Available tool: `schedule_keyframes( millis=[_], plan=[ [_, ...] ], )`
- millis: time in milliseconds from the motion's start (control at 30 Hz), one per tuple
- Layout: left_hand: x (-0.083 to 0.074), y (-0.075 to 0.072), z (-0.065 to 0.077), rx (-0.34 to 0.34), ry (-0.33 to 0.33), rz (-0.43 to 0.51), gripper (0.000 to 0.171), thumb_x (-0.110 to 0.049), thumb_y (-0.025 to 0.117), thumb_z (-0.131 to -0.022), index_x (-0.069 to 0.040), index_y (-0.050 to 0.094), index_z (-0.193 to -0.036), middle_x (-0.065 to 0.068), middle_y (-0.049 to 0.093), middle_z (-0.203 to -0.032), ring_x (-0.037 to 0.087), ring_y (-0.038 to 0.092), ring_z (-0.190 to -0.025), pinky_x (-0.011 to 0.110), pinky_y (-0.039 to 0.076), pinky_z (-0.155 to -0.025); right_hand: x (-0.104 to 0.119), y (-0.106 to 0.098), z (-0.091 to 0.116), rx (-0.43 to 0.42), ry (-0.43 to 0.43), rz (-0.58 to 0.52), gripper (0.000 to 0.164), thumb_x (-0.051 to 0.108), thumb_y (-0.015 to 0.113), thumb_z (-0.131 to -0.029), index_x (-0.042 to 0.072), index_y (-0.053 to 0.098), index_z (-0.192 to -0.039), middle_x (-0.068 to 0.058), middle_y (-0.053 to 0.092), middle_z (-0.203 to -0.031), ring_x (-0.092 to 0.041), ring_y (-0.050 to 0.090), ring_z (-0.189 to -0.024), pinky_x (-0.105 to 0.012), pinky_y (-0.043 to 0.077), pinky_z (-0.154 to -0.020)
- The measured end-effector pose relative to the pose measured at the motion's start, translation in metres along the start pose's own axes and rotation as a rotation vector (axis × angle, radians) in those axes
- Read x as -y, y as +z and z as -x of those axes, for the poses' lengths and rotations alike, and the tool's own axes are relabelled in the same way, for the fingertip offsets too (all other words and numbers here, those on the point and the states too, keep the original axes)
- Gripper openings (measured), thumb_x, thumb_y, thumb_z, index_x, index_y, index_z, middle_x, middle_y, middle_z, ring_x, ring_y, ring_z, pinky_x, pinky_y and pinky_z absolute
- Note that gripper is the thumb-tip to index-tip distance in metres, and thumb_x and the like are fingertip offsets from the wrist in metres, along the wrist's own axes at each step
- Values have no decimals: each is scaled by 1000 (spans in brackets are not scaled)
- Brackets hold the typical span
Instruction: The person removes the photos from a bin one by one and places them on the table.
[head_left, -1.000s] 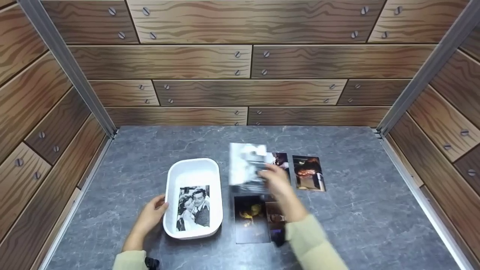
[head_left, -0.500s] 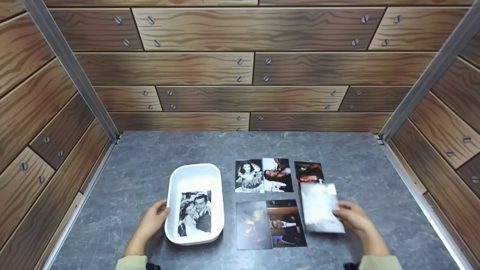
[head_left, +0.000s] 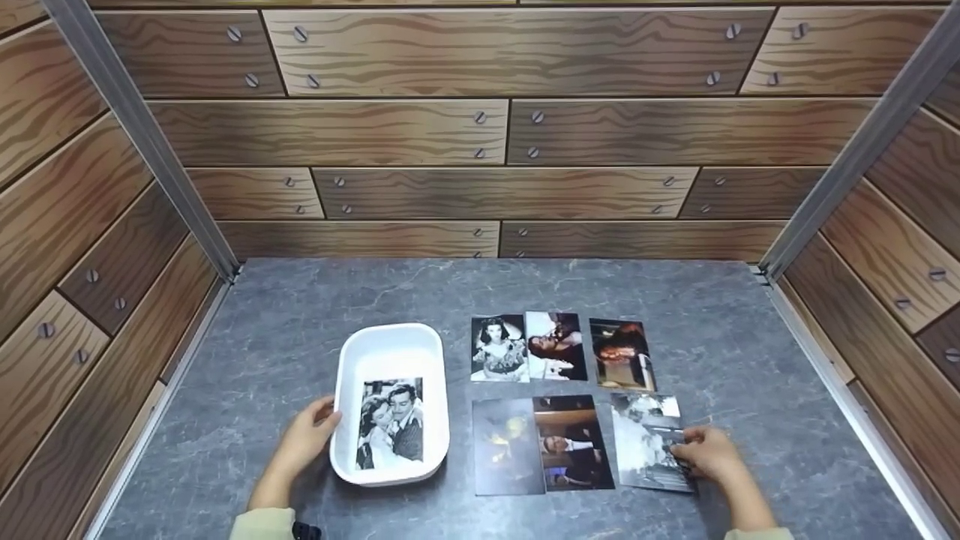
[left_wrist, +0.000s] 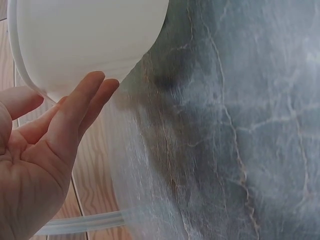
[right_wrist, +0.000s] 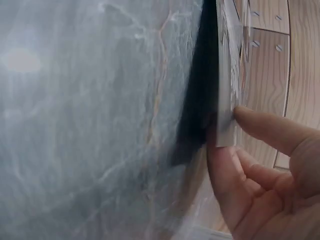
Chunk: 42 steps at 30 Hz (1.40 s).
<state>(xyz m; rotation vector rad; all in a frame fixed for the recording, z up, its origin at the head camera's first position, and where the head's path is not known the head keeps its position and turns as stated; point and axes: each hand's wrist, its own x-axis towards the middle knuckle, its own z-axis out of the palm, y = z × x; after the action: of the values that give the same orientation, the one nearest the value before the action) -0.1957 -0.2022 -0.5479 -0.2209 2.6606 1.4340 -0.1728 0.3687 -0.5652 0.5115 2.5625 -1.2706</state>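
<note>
My right hand [head_left: 709,452] pinches the right edge of a black-and-white photo [head_left: 646,442] with thumb and fingertips. That edge stands slightly off the table; in the right wrist view the photo [right_wrist: 228,75] appears edge-on between thumb and finger. My left hand [head_left: 306,433] holds the left wall of a white plastic tray [head_left: 444,427], thumb at the rim, fingers against the outer side in the left wrist view. Inside the tray lies a black-and-white photo of a couple [head_left: 390,424].
Two rows of photos lie between the tray and my right hand: a woman's portrait [head_left: 499,349], a couple in colour [head_left: 556,346], a fiery scene [head_left: 622,354], a glare-covered print [head_left: 508,448] and a man in a suit [head_left: 574,442]. Wood-patterned walls [head_left: 397,131] enclose the grey table [head_left: 360,289].
My right hand has carried the black-and-white photo from above the upper row to the lower row's right end and lowered it there. My left hand stays at the tray.
</note>
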Motion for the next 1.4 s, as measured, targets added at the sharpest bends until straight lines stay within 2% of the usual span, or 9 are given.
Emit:
schedule_keyframes(
  millis=[267, 400, 500, 633, 700, 800, 933, 1233, 1400],
  plan=[
    [-2, -1, -1, 7, 3, -4, 45, -11, 49, -100, 15, 42, -135, 37, 52, -128, 50, 49, -124, 52, 46, -104, 6, -7, 7, -50, -51, 121, 49, 12, 71, -82, -19, 53, -115, -16, 66, -80, -13, 59, -60, -26, 53, -56],
    [-1, 1, 0, 18, -29, -5, 46, -13, 49, -100, 14, 41, -137, 36, 50, -131, 50, 46, -126, 53, 44, -106, 17, -15, 9, -72, -104, 114, 54, 18, 69, -85, -17, 51, -122, -29, 65, -100, -30, 66, -82, -35, 57, -73],
    [-2, 1, -1, 16, -44, -6, 46, -13, 48, -100, 13, 41, -138, 35, 50, -132, 50, 45, -127, 54, 44, -106, 38, -14, 10, -87, -153, 24, 54, 16, 67, -89, -15, 48, -128, -35, 58, -121, -41, 61, -106, -34, 57, -85],
    [-2, 2, -2, 5, -28, -2, 45, -12, 49, -100, 14, 42, -137, 36, 51, -130, 50, 46, -126, 53, 44, -106, 81, 4, 12, -83, -224, -192, 52, 12, 67, -91, -11, 48, -133, -29, 57, -129, -33, 60, -117, -18, 54, -87],
    [-2, 3, -3, 0, -16, 2, 44, -11, 49, -99, 14, 43, -135, 36, 51, -129, 50, 48, -125, 53, 45, -105, 105, 19, 14, -68, -274, -297, 52, 12, 67, -91, -7, 48, -136, -25, 57, -132, -30, 60, -119, -19, 52, -92],
    [-1, 3, -2, -6, -1, 0, 44, -10, 49, -99, 15, 44, -134, 36, 53, -127, 50, 49, -123, 53, 46, -104, 141, 53, 18, -2, -367, -383, 51, 15, 66, -91, 1, 50, -137, -19, 55, -137, -31, 56, -123, -34, 49, -104],
    [0, 2, 0, -3, 0, -11, 43, -10, 49, -99, 15, 44, -134, 36, 53, -127, 49, 50, -122, 53, 46, -104, 180, 110, 32, 152, -453, -448, 56, 20, 65, -91, 1, 46, -140, -20, 50, -142, -37, 49, -128, -46, 43, -109],
    [0, 0, 0, -19, 38, -7, 41, -7, 50, -98, 17, 45, -132, 36, 55, -124, 48, 52, -120, 51, 47, -103, 238, 237, 63, 413, -378, -629, 79, 21, 72, -86, -7, 30, -147, -27, 33, -151, -44, 33, -139, -49, 32, -117],
    [-2, 2, 1, -4, 24, 5, 42, -7, 49, -99, 16, 44, -133, 36, 53, -127, 49, 50, -122, 52, 47, -104, 242, 277, 62, 407, -300, -674, 86, 18, 75, -84, -13, 24, -146, -33, 25, -152, -48, 24, -141, -53, 23, -119]
  ],
)
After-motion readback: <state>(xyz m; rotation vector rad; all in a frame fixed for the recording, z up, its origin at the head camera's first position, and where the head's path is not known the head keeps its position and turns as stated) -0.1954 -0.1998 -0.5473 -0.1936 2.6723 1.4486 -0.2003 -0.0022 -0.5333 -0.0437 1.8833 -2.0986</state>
